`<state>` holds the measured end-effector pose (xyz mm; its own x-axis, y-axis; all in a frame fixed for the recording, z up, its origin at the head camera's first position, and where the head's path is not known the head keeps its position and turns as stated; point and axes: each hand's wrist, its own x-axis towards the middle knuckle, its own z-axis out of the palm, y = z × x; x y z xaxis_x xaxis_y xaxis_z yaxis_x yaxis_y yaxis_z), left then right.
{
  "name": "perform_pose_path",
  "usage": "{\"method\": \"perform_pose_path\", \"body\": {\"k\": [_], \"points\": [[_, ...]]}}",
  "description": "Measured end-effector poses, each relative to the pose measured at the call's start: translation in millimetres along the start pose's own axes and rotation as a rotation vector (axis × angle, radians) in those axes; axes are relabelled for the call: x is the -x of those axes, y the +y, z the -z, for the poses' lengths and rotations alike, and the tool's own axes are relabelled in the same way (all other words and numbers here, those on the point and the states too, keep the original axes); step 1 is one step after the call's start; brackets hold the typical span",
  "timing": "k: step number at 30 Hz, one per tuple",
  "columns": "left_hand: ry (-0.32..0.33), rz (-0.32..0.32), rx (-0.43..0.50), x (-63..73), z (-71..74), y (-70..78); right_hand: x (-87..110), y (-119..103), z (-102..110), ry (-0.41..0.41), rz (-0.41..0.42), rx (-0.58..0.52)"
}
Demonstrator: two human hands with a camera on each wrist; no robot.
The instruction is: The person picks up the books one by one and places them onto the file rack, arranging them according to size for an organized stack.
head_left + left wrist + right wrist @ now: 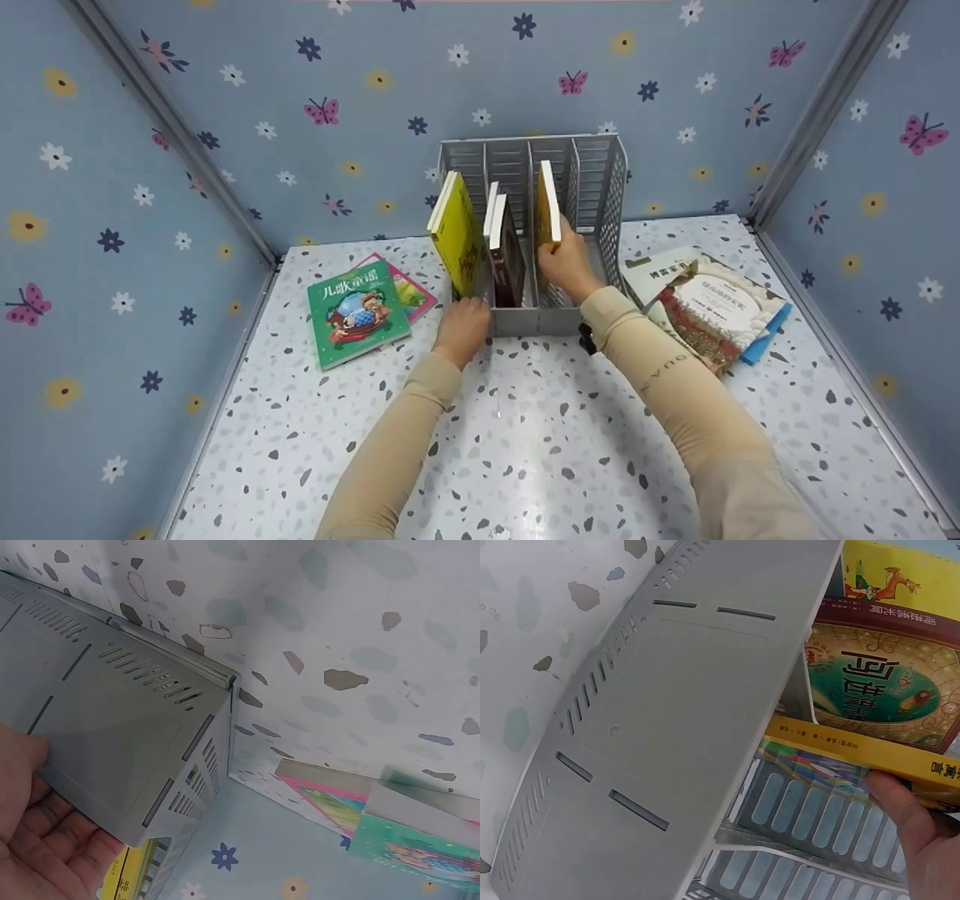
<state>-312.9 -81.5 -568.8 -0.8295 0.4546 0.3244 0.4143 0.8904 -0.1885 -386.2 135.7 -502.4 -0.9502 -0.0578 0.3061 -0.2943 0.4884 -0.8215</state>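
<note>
A grey desktop file rack [517,322] with upright dividers stands against the back wall. My right hand [571,264] grips an orange-spined book [550,196], which is upright in the rack's third slot from the left. In the right wrist view the thumb [900,802] presses on this book's cover. My left hand [463,328] holds the rack's front edge near its left corner, fingers under the rim and thumb on the grey face [127,742]. A yellow book [459,236] leans in the leftmost slot. Beside it, a dark brown book [508,255] stands with a pale-edged book behind it.
Left of the rack, a green children's book [358,311] lies over a pink-edged one [424,296]. To the right, several books lie in a loose pile [709,307], a blue one [766,337] sticking out. Flower-patterned panels [360,150] enclose the speckled table [510,450].
</note>
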Motion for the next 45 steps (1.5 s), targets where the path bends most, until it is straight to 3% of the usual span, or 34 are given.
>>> {"method": "perform_pose_path", "body": {"k": [5, 16, 24, 28, 32, 45], "points": [[-0.027, 0.014, 0.027, -3.4, -0.2, -0.1, -2.8, 3.6, -2.6, -0.022, -0.033, 0.021], [0.047, 0.031, 0.041, 0.9, -2.6, 1.9, 0.5, 9.4, -14.9, -0.027, -0.054, 0.055], [0.036, 0.041, 0.043, 2.1, -1.9, 2.4, 1.5, 10.0, -19.2, -0.048, -0.078, 0.083], [0.074, 0.029, 0.041, 3.0, -2.6, 1.9, 1.6, 9.3, -18.2, -0.068, -0.111, 0.077], [0.094, 0.021, 0.046, 3.9, -3.5, 2.5, 1.1, 10.6, -16.1, -0.104, -0.132, 0.097], [0.056, 0.034, 0.042, 1.4, -4.3, 2.8, -5.2, 10.4, 4.9, -0.327, -0.115, 0.107]]}}
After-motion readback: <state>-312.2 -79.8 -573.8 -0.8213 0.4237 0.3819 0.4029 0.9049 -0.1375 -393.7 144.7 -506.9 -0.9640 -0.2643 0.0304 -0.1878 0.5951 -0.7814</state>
